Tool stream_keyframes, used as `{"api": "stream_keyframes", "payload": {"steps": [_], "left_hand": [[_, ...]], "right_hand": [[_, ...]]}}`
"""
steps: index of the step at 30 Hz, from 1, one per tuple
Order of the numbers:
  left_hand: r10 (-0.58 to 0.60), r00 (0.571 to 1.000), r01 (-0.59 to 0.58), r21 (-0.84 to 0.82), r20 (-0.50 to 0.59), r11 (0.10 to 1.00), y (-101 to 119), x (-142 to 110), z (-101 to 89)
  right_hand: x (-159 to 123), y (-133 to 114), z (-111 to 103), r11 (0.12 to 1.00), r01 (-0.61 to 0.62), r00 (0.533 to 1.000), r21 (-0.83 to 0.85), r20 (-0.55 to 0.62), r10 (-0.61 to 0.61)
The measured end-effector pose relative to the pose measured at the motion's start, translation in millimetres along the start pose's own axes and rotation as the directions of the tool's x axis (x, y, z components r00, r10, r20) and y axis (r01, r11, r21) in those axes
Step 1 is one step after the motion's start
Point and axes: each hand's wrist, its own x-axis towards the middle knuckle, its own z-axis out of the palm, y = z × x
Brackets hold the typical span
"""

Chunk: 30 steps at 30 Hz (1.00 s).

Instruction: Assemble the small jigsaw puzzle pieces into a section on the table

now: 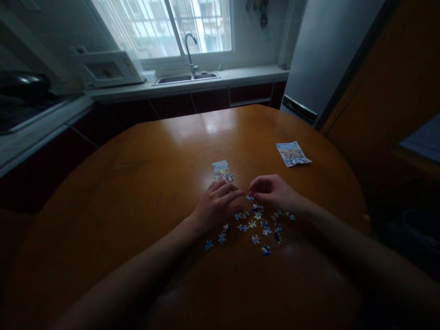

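My right hand [273, 192] pinches a small blue-and-white jigsaw piece [250, 197] between thumb and fingertips, just above the table. Facing it, my left hand [218, 201] is open, fingers stretched toward the right hand, with nothing visible in it. Directly beyond the left hand lies a joined section of jigsaw puzzle [222, 169]; the hand hides its near edge. Several loose jigsaw pieces [252, 224] are scattered below and between both hands, and a blue piece [208, 245] sits apart at the left of them.
Everything rests on a brown wooden table [154, 160] with a rounded edge. A creased printed picture sheet [293, 153] lies at the right. Beyond the table are a sink [173, 79], a microwave [106, 68] and a refrigerator [326, 50]. A dark pan [24, 85] stands at far left.
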Motion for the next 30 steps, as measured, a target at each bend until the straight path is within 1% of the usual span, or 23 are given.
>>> {"api": "stream_keyframes", "payload": {"steps": [4, 8, 11, 13, 15, 17, 18, 20, 23, 26, 28, 30], "left_hand": [[0.015, 0.999, -0.016, -0.010, -0.043, 1.000, 2.6, 0.4, -1.4], [-0.019, 0.996, 0.014, -0.049, -0.086, 0.999, 3.3, 1.0, -3.1], [-0.070, 0.986, 0.058, -0.083, -0.153, 0.995, 2.8, 0.4, -2.2], [-0.083, 0.977, 0.061, -0.113, -0.198, 0.992, 1.8, 0.0, -1.7], [-0.079, 0.972, 0.046, -0.151, -0.220, 0.987, 1.4, 0.1, -2.1], [-0.081, 0.968, 0.035, -0.194, -0.239, 0.980, 2.0, 0.4, -3.4], [-0.088, 0.965, 0.033, -0.218, -0.246, 0.975, 2.5, 0.5, -4.3], [-0.118, 0.963, 0.048, -0.274, -0.244, 0.960, 2.8, 0.2, -6.4], [-0.227, 0.948, 0.144, -0.335, -0.223, 0.931, -2.3, -1.6, -8.7], [-0.340, 0.915, 0.278, -0.274, -0.217, 0.921, -16.6, -4.1, -7.9], [-0.391, 0.897, 0.348, -0.215, -0.207, 0.912, -28.3, -5.6, -5.7], [-0.402, 0.897, 0.370, -0.185, -0.187, 0.911, -37.9, -7.0, -3.1]], "right_hand": [[-2.5, -1.9, 13.3, 0.999, 0.035, 0.999, 0.019, -0.025, -0.034], [-5.9, -3.3, 22.5, 0.996, 0.087, 0.994, -0.021, -0.068, -0.089], [-8.2, -5.1, 24.8, 0.974, 0.189, 0.976, -0.124, -0.088, -0.201], [-9.8, -6.4, 25.1, 0.922, 0.302, 0.942, -0.241, -0.070, -0.327], [-11.4, -7.3, 25.2, 0.840, 0.417, 0.891, -0.347, -0.027, -0.454], [-12.7, -8.3, 25.1, 0.762, 0.500, 0.843, -0.411, 0.030, -0.537], [-13.0, -9.3, 24.8, 0.734, 0.525, 0.828, -0.431, 0.060, -0.558], [-12.0, -13.0, 23.2, 0.701, 0.543, 0.817, -0.463, 0.098, -0.568], [-3.9, -21.7, 18.3, 0.681, 0.529, 0.813, -0.506, 0.073, -0.577], [15.2, -26.4, 11.3, 0.661, 0.519, 0.808, -0.542, 0.057, -0.587], [32.8, -22.4, 6.8, 0.643, 0.516, 0.809, -0.566, 0.076, -0.583], [50.8, -12.4, 3.4, 0.614, 0.529, 0.793, -0.586, 0.082, -0.604]]}}
